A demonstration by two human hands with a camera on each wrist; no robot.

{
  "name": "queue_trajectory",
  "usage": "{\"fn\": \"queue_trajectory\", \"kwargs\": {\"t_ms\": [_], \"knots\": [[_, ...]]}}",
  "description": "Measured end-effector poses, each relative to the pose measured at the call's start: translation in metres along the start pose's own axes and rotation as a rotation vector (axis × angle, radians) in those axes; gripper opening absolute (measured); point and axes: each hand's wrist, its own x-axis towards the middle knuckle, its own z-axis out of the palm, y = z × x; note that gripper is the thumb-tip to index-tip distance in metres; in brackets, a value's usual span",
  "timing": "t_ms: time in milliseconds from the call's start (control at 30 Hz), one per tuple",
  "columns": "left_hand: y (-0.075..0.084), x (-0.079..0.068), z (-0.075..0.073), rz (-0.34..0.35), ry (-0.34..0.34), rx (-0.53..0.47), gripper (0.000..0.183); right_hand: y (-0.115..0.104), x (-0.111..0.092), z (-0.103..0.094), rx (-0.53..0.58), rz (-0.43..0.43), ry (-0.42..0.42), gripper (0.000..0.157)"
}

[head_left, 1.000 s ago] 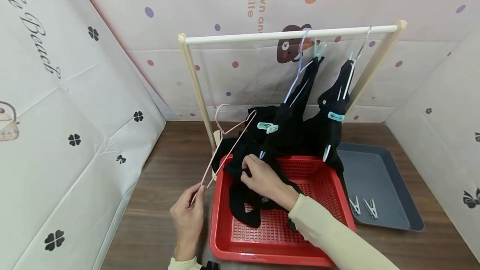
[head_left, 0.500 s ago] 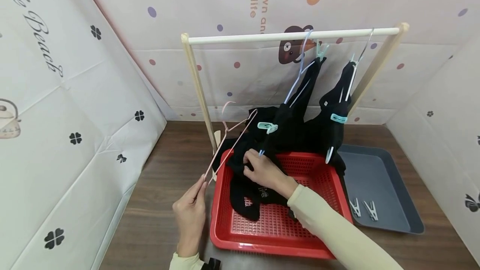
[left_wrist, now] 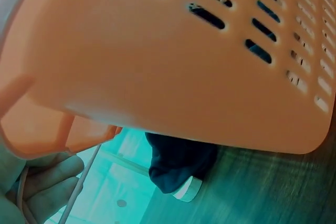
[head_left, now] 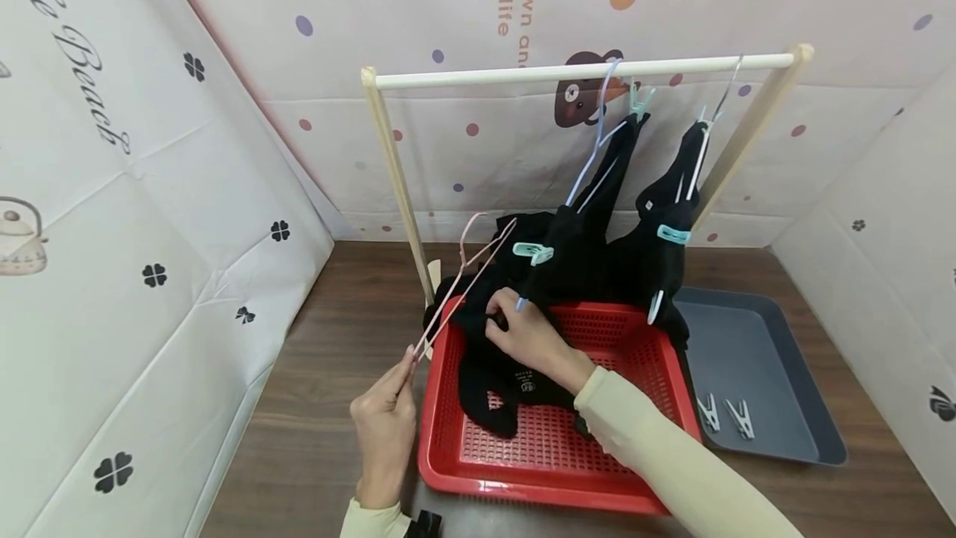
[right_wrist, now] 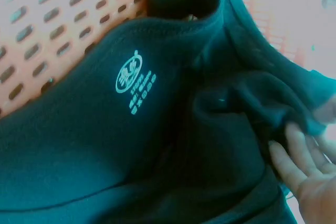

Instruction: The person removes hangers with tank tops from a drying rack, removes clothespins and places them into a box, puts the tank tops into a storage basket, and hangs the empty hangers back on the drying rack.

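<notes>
In the head view, my left hand point(head_left: 384, 426) pinches the lower end of a thin pink clothes hanger point(head_left: 441, 314). The hanger slants up and right over the basket's left rim, hook at the far end. My right hand point(head_left: 534, 340) grips the bunched cloth of a black tank top point(head_left: 489, 401); its other end droops into the red basket point(head_left: 538, 492). Fabric folds round the fingers of my right hand point(right_wrist: 310, 174) in the right wrist view, beside the white printed label point(right_wrist: 128, 77). The left wrist view has part of my left hand point(left_wrist: 50, 182) below the basket rim.
Behind the basket stands a rack point(head_left: 523, 75) with a white rail. Two black garments hang there on a blue hanger point(head_left: 597, 135) and a white hanger point(head_left: 698, 160), with teal clothespins point(head_left: 674, 234). A grey tray point(head_left: 762, 372) at right holds two white clothespins point(head_left: 739, 419).
My left hand has shifted slightly right and up, and the pink hanger's hook has swung to the right. My right hand has moved a little while keeping hold of the tank top.
</notes>
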Motion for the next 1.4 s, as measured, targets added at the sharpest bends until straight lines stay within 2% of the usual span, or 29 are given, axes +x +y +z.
{"fn": "queue_trajectory", "kwargs": {"t_ms": [133, 333, 567, 833, 1067, 1167, 1267, 1400], "knots": [[0.001, 0.0, 0.001, 0.003, 0.003, 0.009, 0.034, -0.005, 0.001, -0.002, 0.038, -0.026, 0.09, 0.013], [0.0, -0.001, 0.002, 0.007, 0.018, 0.034, 0.033, -0.014, 0.0, -0.005, 0.059, -0.13, 0.214, 0.018], [-0.005, -0.007, 0.003, -0.055, 0.028, 0.033, 0.029, -0.019, 0.0, -0.004, 0.123, -0.205, 0.31, 0.021], [0.003, 0.0, 0.0, -0.046, 0.014, 0.058, 0.028, -0.011, -0.001, -0.002, 0.082, -0.178, 0.275, 0.02], [0.011, 0.005, -0.002, -0.069, 0.017, 0.089, 0.028, 0.001, -0.001, 0.002, 0.033, -0.09, 0.194, 0.017], [0.012, 0.006, -0.002, -0.073, 0.014, 0.095, 0.029, 0.003, -0.002, 0.002, 0.023, -0.081, 0.177, 0.017], [0.013, 0.007, -0.001, -0.067, 0.012, 0.119, 0.03, 0.0, -0.001, 0.0, 0.041, -0.107, 0.197, 0.018], [0.013, 0.007, 0.0, -0.058, 0.014, 0.127, 0.031, -0.006, 0.001, -0.001, 0.081, -0.161, 0.27, 0.018]]}}
